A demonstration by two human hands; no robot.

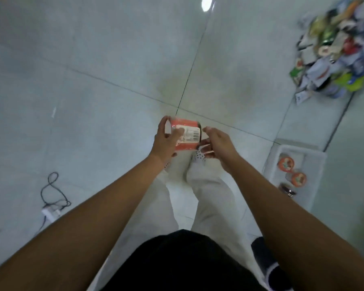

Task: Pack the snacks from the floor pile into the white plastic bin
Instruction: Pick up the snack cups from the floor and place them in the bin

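An orange snack can (185, 134) with a white barcode label lies sideways in front of me, gripped by my left hand (166, 141). My right hand (216, 143) hovers at the can's right end, fingers apart, perhaps touching it. The white plastic bin (315, 162) stands on the floor at the right and holds two orange-lidded cans (286, 163) and a dark round item. The pile of mixed snack packets (336, 51) lies on the floor at the upper right, blurred.
Pale grey floor tiles spread all around. A black cable with a white plug (53, 198) lies at the left. My legs in light trousers and dotted footwear (200, 158) are below the hands. A dark shoe (265, 257) shows at the lower right.
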